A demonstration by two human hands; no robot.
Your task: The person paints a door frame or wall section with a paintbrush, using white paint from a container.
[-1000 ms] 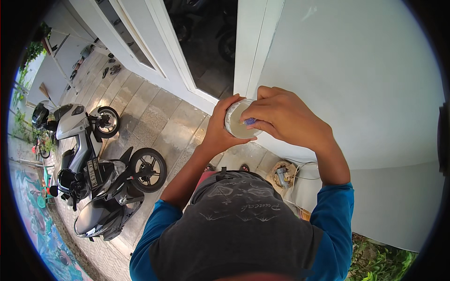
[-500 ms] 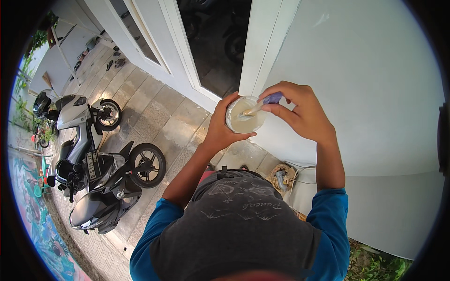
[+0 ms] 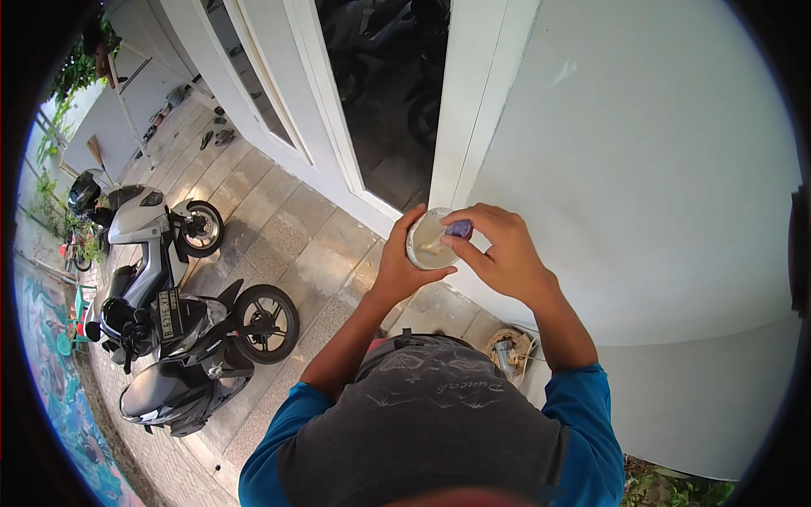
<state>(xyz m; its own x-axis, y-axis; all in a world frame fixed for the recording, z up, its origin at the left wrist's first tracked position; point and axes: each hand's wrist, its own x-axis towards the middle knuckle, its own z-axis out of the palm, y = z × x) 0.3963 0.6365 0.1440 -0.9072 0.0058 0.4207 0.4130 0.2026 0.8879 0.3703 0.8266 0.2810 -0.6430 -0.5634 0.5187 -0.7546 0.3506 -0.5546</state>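
Note:
My left hand (image 3: 403, 269) wraps round a small white tub (image 3: 413, 247) from its left side, thumb along the near rim. Cream-coloured paint (image 3: 428, 233) shows inside it. Over the tub's right side, my right hand (image 3: 496, 247) pinches the purple handle of a paintbrush (image 3: 459, 228). The brush's pale lower end slants down into the tub, and its tip is hard to make out against the paint. Both hands are close together in front of my body.
A pale wall (image 3: 642, 186) rises on the right, beside a white-framed dark glass panel (image 3: 389, 110). Two parked motorbikes (image 3: 203, 313) stand at left on the tiled floor (image 3: 317, 245). A round container with a grey object (image 3: 507, 351) sits by the wall's foot.
Both hands and the tub have come lower in view, nearer my body. My right hand has moved left and down, and the brush now reaches deeper into the tub.

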